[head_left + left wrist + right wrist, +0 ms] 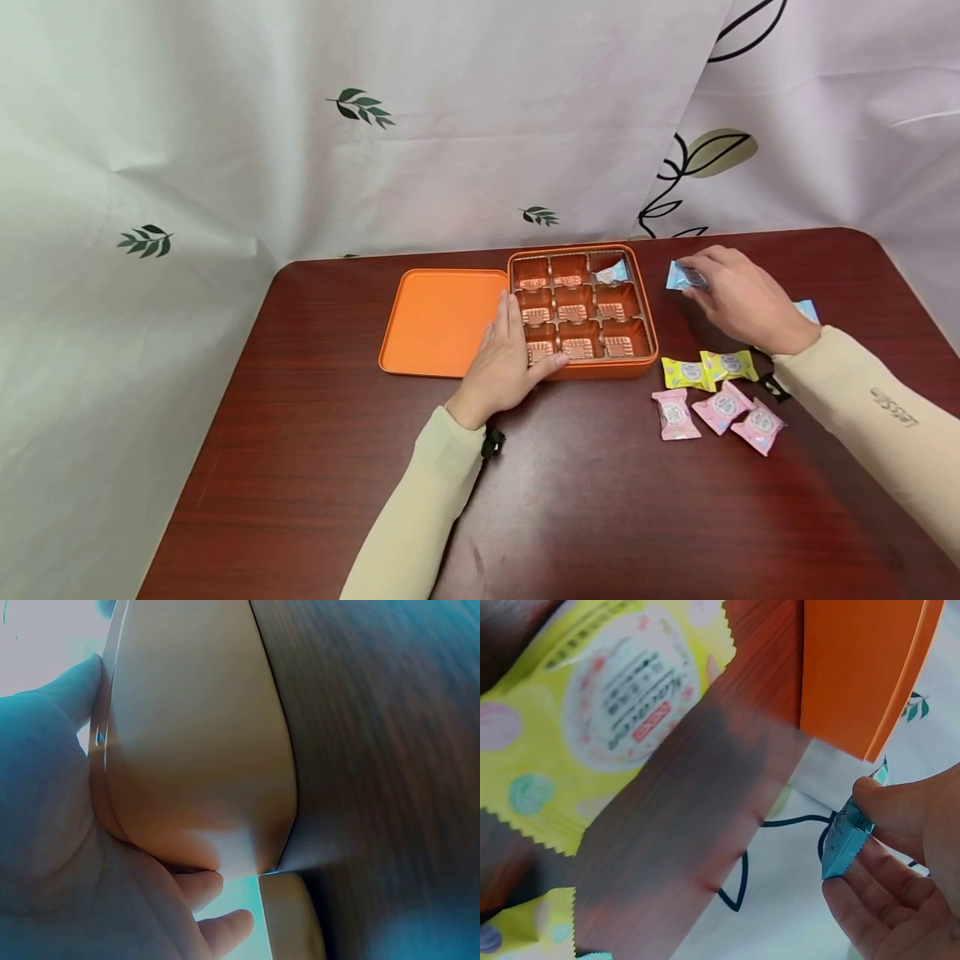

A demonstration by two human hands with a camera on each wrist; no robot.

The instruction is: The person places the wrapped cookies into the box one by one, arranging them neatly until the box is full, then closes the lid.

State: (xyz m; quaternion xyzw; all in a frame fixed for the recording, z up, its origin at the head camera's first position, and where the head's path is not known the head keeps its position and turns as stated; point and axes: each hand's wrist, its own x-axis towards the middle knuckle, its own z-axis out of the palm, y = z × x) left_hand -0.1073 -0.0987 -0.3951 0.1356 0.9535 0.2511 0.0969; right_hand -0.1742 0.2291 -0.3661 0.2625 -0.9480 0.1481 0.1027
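An orange tin with a copper-coloured tray of square compartments stands toward the back of the table. One blue wrapped candy lies in its back right compartment. My left hand rests against the tin's front left corner, fingers straight along the left side and thumb over the front rim. To the right of the tin, my right hand pinches another blue wrapped candy between thumb and fingers, above the table. A further blue candy is partly hidden behind the right wrist.
The orange lid lies flat at the tin's left. Two yellow wrapped candies and three pink ones lie on the dark red table near the right forearm. A patterned cloth hangs behind the table.
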